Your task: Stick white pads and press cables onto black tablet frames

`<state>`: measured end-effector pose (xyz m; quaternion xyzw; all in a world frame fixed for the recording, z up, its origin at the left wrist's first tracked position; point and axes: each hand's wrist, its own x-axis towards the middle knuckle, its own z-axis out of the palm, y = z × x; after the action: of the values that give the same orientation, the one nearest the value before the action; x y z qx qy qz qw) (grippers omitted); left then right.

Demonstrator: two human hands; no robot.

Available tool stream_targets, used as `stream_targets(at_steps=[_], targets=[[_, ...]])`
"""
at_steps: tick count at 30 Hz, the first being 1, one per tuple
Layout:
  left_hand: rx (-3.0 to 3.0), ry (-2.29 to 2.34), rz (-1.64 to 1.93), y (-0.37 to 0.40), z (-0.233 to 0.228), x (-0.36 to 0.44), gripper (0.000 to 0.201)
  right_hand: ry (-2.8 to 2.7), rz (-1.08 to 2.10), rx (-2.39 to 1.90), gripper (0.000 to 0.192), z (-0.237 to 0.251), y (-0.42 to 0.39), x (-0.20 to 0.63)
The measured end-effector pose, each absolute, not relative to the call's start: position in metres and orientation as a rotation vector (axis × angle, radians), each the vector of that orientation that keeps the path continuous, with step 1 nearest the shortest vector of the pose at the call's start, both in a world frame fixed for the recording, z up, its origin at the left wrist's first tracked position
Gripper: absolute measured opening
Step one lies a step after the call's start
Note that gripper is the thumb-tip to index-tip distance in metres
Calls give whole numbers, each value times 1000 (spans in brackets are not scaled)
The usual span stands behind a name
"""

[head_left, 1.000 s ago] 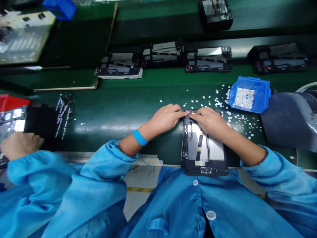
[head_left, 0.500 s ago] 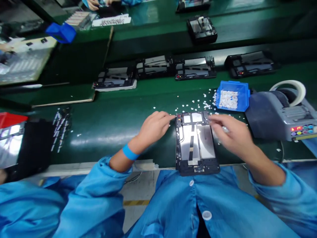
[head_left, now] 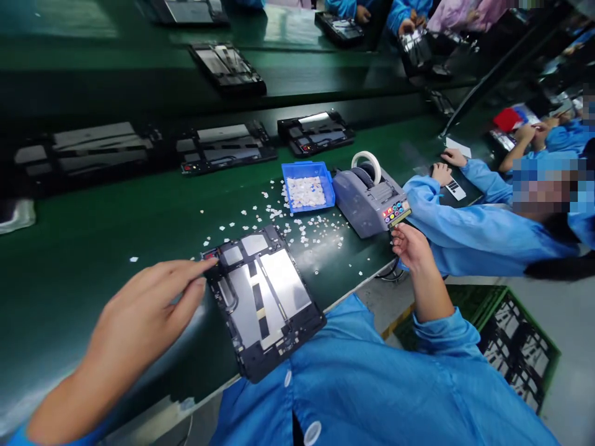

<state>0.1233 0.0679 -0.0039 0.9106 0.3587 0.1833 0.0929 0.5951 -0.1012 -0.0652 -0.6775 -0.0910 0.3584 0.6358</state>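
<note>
A black tablet back frame [head_left: 269, 291] with silver plates lies tilted on the green bench in front of me. My left hand [head_left: 149, 303] is spread, and its fingertips press the frame's top-left corner. My right hand [head_left: 409, 244] is off to the right at the front mouth of a grey tape dispenser [head_left: 367, 201]. Its fingers curl by the coloured buttons. Whether they pinch a strip of tape is unclear.
A blue bin [head_left: 307, 166] of small white pieces stands behind the frame, with white bits [head_left: 302, 232] strewn around it. More tablet frames [head_left: 223, 148] lie on the belt beyond. A co-worker's blue sleeve [head_left: 465, 229] is right of the dispenser. A green crate [head_left: 511, 334] sits on the floor.
My head has turned right. My right hand left the frame's top edge and went right to the tape dispenser. The left hand stays at the frame's top-left corner.
</note>
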Motion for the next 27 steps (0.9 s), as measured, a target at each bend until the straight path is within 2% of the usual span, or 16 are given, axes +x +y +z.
stream_targets(at_steps=[5, 9, 16, 20, 23, 27], targets=[[2620, 1145, 594, 64, -2, 122, 31, -193, 767, -1515, 42, -64, -108, 583], [2281, 1267, 628, 50, -2, 127, 24, -257, 836, -1508, 35, -58, -116, 530], [1386, 1026, 565, 21, -6, 192, 36, -915, 1126, -1394, 20, -39, -62, 401], [1180, 948, 686, 20, -14, 194, 19, -1239, 1149, -1352, 21, -32, -37, 368], [1244, 1092, 813, 21, -19, 168, 16, -1484, 1013, -1366, 22, -34, -20, 366], [1770, 1287, 926, 34, -24, 125, 10, -1932, 527, -1359, 28, -42, 15, 374]])
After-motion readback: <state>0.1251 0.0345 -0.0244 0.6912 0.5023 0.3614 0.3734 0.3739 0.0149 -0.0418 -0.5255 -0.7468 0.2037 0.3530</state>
